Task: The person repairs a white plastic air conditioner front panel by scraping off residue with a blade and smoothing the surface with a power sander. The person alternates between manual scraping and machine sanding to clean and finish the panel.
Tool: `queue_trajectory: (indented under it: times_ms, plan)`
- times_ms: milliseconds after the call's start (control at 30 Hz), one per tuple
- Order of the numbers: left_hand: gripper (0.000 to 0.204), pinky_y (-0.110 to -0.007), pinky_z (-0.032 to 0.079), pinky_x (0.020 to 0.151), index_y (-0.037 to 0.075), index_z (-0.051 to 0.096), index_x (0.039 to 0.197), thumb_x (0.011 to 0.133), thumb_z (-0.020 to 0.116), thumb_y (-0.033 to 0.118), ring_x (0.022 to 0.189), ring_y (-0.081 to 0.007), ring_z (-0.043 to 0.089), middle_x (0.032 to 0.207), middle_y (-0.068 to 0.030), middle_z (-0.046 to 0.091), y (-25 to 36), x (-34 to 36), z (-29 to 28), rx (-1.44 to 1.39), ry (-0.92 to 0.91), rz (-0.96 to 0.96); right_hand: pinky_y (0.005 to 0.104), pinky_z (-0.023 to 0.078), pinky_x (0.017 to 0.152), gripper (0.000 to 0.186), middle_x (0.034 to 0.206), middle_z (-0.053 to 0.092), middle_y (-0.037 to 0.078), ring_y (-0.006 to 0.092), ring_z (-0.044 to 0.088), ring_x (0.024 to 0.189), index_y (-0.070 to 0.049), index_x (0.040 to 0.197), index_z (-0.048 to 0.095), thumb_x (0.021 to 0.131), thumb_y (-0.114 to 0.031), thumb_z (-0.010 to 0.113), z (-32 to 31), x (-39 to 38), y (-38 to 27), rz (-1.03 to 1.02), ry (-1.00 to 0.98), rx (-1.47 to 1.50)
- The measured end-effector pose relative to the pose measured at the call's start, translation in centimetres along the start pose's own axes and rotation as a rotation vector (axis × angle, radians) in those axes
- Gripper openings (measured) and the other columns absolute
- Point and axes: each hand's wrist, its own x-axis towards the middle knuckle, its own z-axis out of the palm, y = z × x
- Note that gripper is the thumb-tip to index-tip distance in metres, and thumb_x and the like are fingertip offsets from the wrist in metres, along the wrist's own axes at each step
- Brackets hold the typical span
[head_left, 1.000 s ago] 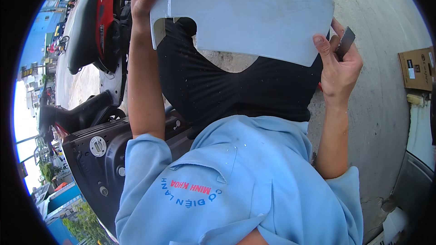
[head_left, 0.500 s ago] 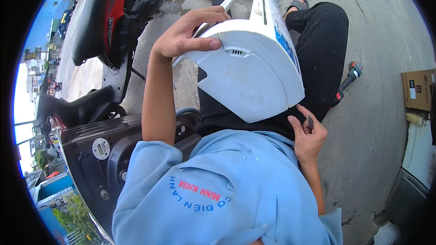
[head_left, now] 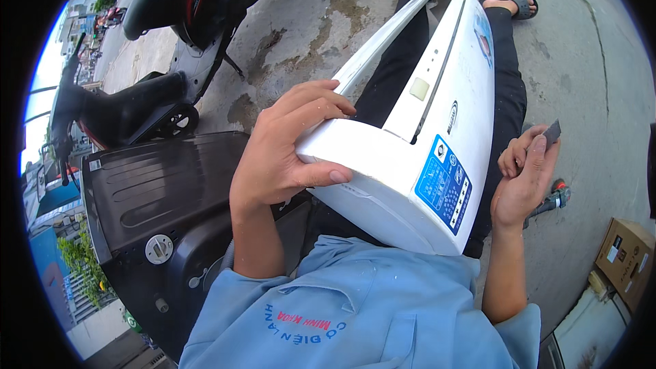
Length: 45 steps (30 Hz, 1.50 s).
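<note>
A white air conditioner cover (head_left: 447, 96), long and hollow with an open frame on one side, rests across my lap and legs. A blue sticker (head_left: 443, 183) marks its near end on the right. My left hand (head_left: 277, 154) grips the near left corner, thumb on the end wall and fingers over the top edge. Right of the cover and apart from it, my right hand (head_left: 523, 181) is raised. Between its thumb and fingers is a small dark grey flat piece (head_left: 553, 132), perhaps folded sandpaper; its kind is not certain.
A dark appliance (head_left: 164, 191) with a round dial stands close on my left. Beyond it is a parked motorbike (head_left: 164, 89). A power tool (head_left: 555, 198) lies on the concrete at right, with a cardboard box (head_left: 625, 260) farther right.
The cover has tipped so its long front face and sticker show more, and its end wall less. My right hand has left the cover's lower corner and risen outward with the grey piece.
</note>
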Motion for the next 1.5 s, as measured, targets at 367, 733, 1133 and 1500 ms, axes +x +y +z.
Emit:
queue_trajectory:
  times_ms: [367, 733, 1133, 1500]
  plan:
    - [0.072, -0.061, 0.044, 0.109, -0.001, 0.076, 0.092, 0.059, 0.091, 0.061, 0.095, -0.0339, 0.077, 0.085, -0.0126, 0.074, 1.0, 4.7, -1.4, 0.061, -0.14, 0.468, 0.0233, 0.032, 0.052, 0.018, 0.075, 0.046, 0.001, 0.0073, 0.038, 0.059, -0.009, 0.114, 0.044, 0.114, -0.026, 0.037, 1.0, -5.0, 4.8, -0.384, 0.081, -0.244]
    - [0.067, -0.071, 0.032, 0.113, 0.0, 0.076, 0.092, 0.051, 0.098, 0.048, 0.113, -0.0422, 0.071, 0.1, -0.0192, 0.075, 3.3, 5.6, 2.8, -0.164, -0.115, 0.224, 0.0291, 0.046, 0.066, 0.016, 0.095, 0.062, 0.012, 0.0163, 0.058, 0.082, 0.0, 0.109, 0.064, 0.104, -0.011, 0.055, -0.7, 2.1, -7.6, -0.254, -0.507, -0.709]
    - [0.058, -0.075, 0.021, 0.116, -0.001, 0.072, 0.1, 0.072, 0.087, 0.047, 0.127, -0.0474, 0.062, 0.116, -0.0247, 0.072, 4.5, 10.0, 1.2, 0.025, -0.782, 0.335, 0.0377, 0.038, 0.064, 0.017, 0.088, 0.062, 0.007, 0.0196, 0.053, 0.075, -0.007, 0.101, 0.067, 0.084, -0.004, 0.07, -1.8, 3.7, -12.1, -0.232, -0.888, -0.746]
    - [0.064, -0.076, 0.021, 0.114, 0.002, 0.07, 0.106, 0.065, 0.088, 0.049, 0.129, -0.0531, 0.057, 0.119, -0.0291, 0.069, 3.0, 8.5, 1.9, -0.156, -0.494, 0.34, 0.0369, 0.032, 0.063, 0.029, 0.087, 0.065, 0.01, 0.0189, 0.049, 0.072, -0.003, 0.099, 0.072, 0.071, -0.006, 0.077, 0.4, 5.5, -11.8, -0.347, -1.039, -0.742]
